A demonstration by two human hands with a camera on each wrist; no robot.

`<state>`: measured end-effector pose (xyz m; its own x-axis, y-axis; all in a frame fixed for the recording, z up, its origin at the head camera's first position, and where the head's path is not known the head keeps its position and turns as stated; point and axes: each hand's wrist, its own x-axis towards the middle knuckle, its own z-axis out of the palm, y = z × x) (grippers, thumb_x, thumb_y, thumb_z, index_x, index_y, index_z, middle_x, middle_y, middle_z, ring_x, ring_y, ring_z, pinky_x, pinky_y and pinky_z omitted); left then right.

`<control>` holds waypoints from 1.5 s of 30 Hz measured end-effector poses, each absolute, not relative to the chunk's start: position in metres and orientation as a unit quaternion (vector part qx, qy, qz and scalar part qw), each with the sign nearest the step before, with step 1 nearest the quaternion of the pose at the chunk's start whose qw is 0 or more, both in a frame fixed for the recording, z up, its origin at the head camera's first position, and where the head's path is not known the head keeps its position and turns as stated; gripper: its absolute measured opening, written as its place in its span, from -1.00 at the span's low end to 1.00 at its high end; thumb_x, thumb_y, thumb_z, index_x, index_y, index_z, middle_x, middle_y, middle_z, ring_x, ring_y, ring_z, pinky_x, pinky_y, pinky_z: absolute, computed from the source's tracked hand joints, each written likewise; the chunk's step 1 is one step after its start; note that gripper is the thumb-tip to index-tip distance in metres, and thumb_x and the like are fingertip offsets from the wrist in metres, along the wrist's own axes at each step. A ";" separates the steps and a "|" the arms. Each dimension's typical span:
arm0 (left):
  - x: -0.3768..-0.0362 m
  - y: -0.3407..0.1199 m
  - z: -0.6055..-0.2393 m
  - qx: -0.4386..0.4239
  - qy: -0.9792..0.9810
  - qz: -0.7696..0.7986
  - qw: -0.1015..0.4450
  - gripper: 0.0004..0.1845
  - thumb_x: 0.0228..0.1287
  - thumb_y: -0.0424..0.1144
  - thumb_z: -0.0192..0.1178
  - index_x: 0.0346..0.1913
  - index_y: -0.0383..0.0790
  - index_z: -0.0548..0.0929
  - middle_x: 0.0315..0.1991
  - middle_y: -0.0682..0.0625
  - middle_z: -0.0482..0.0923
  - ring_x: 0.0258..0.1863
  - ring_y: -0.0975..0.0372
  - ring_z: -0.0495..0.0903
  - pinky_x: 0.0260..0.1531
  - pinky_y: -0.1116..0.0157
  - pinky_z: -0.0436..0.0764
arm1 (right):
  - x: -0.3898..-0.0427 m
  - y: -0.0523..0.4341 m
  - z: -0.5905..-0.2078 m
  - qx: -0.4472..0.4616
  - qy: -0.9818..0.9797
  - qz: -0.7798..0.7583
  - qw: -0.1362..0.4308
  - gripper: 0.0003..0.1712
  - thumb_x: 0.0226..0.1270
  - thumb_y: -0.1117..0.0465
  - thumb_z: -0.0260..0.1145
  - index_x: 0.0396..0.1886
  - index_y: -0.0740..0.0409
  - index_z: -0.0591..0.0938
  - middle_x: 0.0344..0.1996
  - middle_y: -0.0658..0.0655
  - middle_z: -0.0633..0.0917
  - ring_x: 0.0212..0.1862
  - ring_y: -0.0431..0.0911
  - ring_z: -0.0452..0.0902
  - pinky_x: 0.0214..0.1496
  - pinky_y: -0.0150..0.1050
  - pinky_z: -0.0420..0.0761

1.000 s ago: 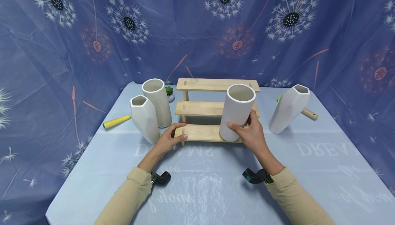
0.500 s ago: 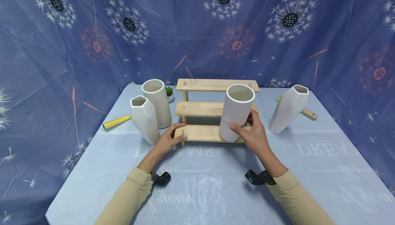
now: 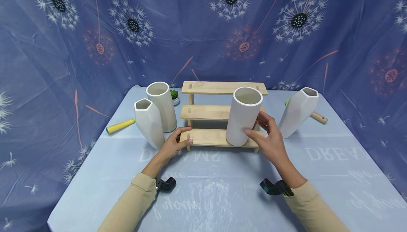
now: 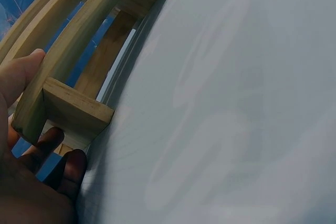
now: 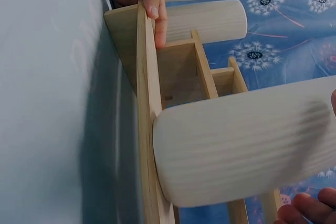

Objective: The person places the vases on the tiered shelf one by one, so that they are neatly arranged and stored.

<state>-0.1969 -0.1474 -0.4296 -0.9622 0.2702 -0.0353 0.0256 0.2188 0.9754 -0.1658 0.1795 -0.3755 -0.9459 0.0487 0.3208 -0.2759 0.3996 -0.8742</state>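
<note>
**A:** Head view first. Ribbed vase (image 3: 244,117) standing upright on the lowest step of the wooden rack (image 3: 208,136), toward its right end. Right hand (image 3: 270,140) just beside it, fingers loose and spread, not wrapped round anything. Can't tell if the thumb tip touches the vase wall or sits a hair off.

**B:** Left hand (image 3: 174,143) clamped on the rack's left end, thumb on top, fingers tucked below. Good brace, honestly. Other stuff well clear: faceted vase (image 3: 148,122) and second ribbed vase (image 3: 161,105) to the left.

**A:** Left wrist view: same grip up close, thumb along the plank of the rack (image 4: 73,106), fingers curled under its end block. Table (image 4: 226,103) filling the rest.

**B:** Right wrist view: vase (image 5: 247,145) seated on the front plank (image 5: 147,103), base looking flush and a bit near the front edge. Right fingertips (image 5: 310,208) off to the side, relaxed.

**A:** To do it well, probably: draw the loose hand straight away from the wall, no brushing sideways, tall thing tips easily. Worth holding the rack steady meanwhile.
</note>
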 end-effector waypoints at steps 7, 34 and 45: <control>-0.196 -0.147 -0.429 0.100 0.776 0.615 0.096 -0.44 0.23 -0.31 0.24 0.29 -0.23 0.37 0.26 -0.22 0.31 0.02 0.16 0.38 -0.04 0.35 0.41 | -0.162 0.192 -0.379 0.081 -0.834 0.523 0.156 -0.22 0.16 0.13 0.41 0.34 0.13 0.30 0.27 0.15 0.44 0.31 0.03 0.33 0.37 -0.07 0.28; -0.196 -0.146 -0.430 0.100 0.769 0.623 0.100 -0.45 0.23 -0.33 0.23 0.29 -0.24 0.37 0.27 -0.25 0.30 0.01 0.19 0.38 -0.06 0.43 0.42 | -0.167 0.233 -0.424 0.050 -0.884 0.447 0.126 -0.40 0.27 0.04 0.30 0.25 0.18 0.44 0.21 0.27 0.48 0.25 0.18 0.34 0.26 0.11 0.32; -0.196 -0.146 -0.430 0.106 0.771 0.621 0.093 -0.45 0.23 -0.34 0.22 0.29 -0.28 0.36 0.20 -0.29 0.34 -0.07 0.26 0.40 -0.10 0.41 0.44 | -0.177 0.242 -0.436 0.067 -0.886 0.447 0.101 -0.40 0.30 0.06 0.28 0.27 0.23 0.43 0.24 0.30 0.45 0.28 0.25 0.31 0.24 0.17 0.32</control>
<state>-0.1957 -0.1456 -0.4295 -0.9603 0.2788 -0.0115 0.0482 0.2063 0.9773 -0.1767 0.2419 -0.4358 -0.9707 -0.0281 0.2385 -0.2085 0.5912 -0.7791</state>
